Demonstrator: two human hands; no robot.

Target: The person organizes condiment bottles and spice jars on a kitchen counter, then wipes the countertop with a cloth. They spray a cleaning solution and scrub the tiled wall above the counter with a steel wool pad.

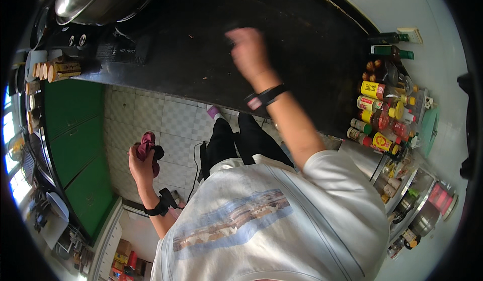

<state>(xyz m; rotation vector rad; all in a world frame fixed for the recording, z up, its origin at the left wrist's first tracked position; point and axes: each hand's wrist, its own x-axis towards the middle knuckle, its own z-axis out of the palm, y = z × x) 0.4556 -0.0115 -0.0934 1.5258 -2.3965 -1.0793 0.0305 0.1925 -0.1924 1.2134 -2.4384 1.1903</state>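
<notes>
My left hand point(140, 164) grips a bunched dark red cloth point(146, 147) over the tiled floor, away from the counter. Something black shows beside the cloth; what it is cannot be told. Over the black countertop point(181, 66) is my right hand point(247, 51), blurred, with its fingers curled. Whether it holds anything or touches the top cannot be told. Small light crumbs or scraps point(190, 36) lie on the countertop to the left of that hand. Both wrists wear black straps.
A large metal wok or pan point(102, 1) sits on the stove at the upper left, near wooden-lidded jars point(53, 71). Sauce bottles point(371, 103) crowd the counter's right end by the wall. Green cabinets point(79, 130) stand left, a loaded metal rack point(407, 201) at lower right. A black cord point(194, 167) lies on the floor.
</notes>
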